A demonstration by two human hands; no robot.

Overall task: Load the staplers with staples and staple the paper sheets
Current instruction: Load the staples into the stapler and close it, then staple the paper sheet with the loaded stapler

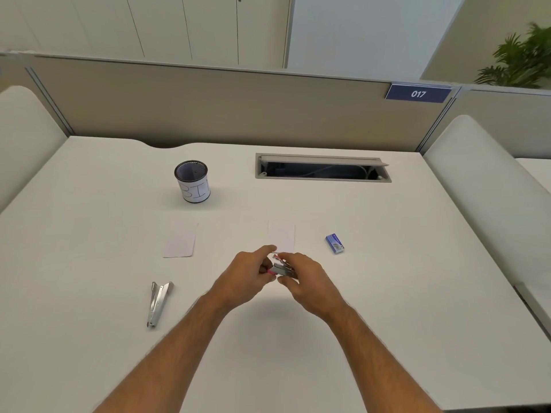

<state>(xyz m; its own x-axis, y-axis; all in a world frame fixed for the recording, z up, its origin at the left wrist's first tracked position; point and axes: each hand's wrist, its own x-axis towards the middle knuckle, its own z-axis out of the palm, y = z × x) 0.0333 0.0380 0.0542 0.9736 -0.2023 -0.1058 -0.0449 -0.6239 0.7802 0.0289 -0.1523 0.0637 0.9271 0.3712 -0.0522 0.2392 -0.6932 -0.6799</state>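
Left hand, right hand gripping pink stapler

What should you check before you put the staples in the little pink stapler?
1. Pink stapler held by both the left hand and the right hand: ok.
2. Stapler's tray open for loading: cannot tell, fingers cover it.
3. Blue staple box lying on the table to the right: ok.
4. Staples already in the grip: cannot tell.
5. Paper sheet lying flat just beyond the hands: ok.
6. Silver stapler lying opened out at the left, not yet handled: ok.
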